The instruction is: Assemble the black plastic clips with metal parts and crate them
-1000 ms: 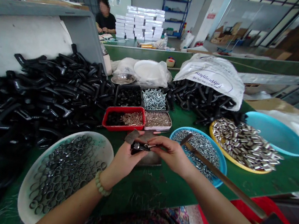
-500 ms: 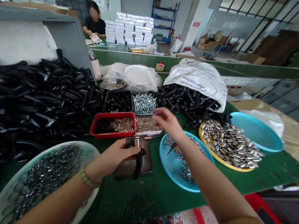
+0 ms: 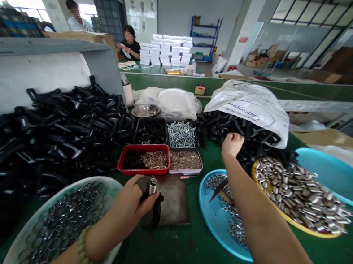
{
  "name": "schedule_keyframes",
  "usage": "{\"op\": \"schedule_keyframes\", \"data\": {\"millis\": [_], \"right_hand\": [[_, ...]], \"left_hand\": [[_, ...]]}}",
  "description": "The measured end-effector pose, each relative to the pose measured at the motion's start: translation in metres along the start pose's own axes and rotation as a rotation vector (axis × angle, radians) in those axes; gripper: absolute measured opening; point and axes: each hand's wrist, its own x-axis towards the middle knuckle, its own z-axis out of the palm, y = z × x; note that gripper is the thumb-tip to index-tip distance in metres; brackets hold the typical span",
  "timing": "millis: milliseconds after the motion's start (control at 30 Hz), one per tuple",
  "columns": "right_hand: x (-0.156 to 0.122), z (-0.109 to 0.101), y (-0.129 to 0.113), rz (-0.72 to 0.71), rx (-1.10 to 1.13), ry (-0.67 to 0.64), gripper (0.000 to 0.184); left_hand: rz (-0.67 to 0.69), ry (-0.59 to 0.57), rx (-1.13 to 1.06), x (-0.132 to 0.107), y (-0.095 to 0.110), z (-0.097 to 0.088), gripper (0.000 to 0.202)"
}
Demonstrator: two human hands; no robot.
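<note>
My left hand (image 3: 129,208) is closed around a black handle part (image 3: 153,207) with a silver threaded sleeve (image 3: 152,186) standing at its top, held above a dark metal plate (image 3: 175,202). My right hand (image 3: 231,144) is stretched far forward, fingers curled into the pile of black handles (image 3: 231,132) spilling from a white sack (image 3: 251,104). What its fingers hold is hidden. A hammer head (image 3: 220,189) lies on the blue dish of nuts (image 3: 217,212) under my right forearm.
A big heap of black handles (image 3: 55,124) fills the left. A white bowl of metal rings (image 3: 61,221) sits near my left wrist. Small trays of screws (image 3: 181,133) and pins (image 3: 144,159), a yellow dish of metal sleeves (image 3: 298,194), an empty blue dish (image 3: 339,176). Two people work at the far bench.
My right hand left the part, passed over the small trays and reached the black handles by the sack. My left hand turned the part upright and stayed over the plate.
</note>
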Motion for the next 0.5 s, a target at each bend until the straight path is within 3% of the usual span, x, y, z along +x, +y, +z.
{"op": "schedule_keyframes", "data": {"millis": [67, 200, 400, 500], "right_hand": [[0.005, -0.005, 0.001, -0.066, -0.078, 0.006, 0.03], [-0.002, -0.002, 0.007, -0.168, -0.233, -0.121, 0.027], [0.003, 0.001, 0.008, -0.482, -0.426, -0.455, 0.025], [0.018, 0.004, -0.001, -0.53, -0.524, -0.579, 0.017]], "left_hand": [[0.003, 0.018, -0.016, -0.003, 0.001, 0.004, 0.016], [-0.036, 0.002, -0.104, -0.01, 0.004, 0.009, 0.02], [-0.123, -0.004, -0.168, -0.025, -0.007, -0.001, 0.023], [-0.158, -0.005, -0.194, -0.029, -0.013, -0.004, 0.024]]}}
